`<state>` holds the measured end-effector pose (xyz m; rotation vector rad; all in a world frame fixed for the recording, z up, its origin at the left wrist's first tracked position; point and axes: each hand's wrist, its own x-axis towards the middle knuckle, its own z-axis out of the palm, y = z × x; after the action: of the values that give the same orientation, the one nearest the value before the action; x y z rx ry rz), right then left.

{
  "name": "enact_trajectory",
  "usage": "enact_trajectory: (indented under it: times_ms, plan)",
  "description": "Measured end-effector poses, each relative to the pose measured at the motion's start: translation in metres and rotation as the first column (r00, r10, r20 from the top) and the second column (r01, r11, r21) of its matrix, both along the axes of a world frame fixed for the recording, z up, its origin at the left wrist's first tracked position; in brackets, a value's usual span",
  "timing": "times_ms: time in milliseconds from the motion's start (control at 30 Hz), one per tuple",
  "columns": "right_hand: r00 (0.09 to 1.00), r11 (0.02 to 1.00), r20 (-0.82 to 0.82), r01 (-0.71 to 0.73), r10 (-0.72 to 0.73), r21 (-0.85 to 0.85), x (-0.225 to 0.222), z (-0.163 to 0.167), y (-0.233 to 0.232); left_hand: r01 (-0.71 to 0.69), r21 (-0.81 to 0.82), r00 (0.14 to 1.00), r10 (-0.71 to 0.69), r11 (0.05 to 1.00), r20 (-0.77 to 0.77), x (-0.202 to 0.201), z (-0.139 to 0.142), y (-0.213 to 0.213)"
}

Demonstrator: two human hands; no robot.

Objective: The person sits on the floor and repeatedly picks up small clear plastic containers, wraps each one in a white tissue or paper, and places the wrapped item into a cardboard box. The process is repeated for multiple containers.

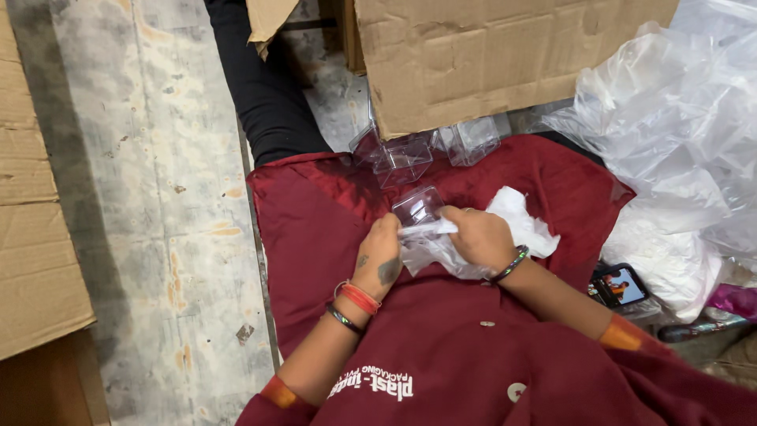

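Seated on a stained concrete floor (158,197), I work over my lap, which is covered by a dark red garment (315,229). Ahead of me stands a large cardboard box (489,55), its lower edge just above my knees, and a second stretch of cardboard (31,197) lies along my left. To my right a heap of crumpled clear plastic bags (678,126) rises beside my leg. Under the big box's edge, several empty clear plastic boxes (402,158) rest together on the red cloth, with another one (473,140) just beside them. Near my right knee a phone (620,285) lies face up with its screen lit. Between my hands sits a small clear plastic box (418,207), held over my lap just in front of the loose ones. My left hand (378,256), wearing red and dark bangles at the wrist, has its fingers closed on the near side of that box and on the thin plastic wrap below it. My right hand (481,237), with a beaded bracelet, has its fingers curled shut over a wad of white tissue (520,217) and clear film, pressing against the box from the right
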<state>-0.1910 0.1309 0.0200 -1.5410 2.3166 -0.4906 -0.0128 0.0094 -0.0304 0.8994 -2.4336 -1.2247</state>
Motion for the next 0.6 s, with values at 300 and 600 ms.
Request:
enact_trajectory:
  times_ms: [300, 600]
  plan:
    - [0.993, 0.987, -0.051, -0.103, 0.109, 0.120, -0.003, 0.010, 0.015, 0.188, 0.032, 0.946, -0.189, 0.982, 0.264, -0.020, 0.019, -0.001]
    - [0.998, 0.987, -0.062, 0.022, -0.012, 0.160, -0.010, 0.010, 0.060, 0.101, -0.130, 0.970, -0.126, 0.986, -0.207, -0.026, 0.008, 0.009]
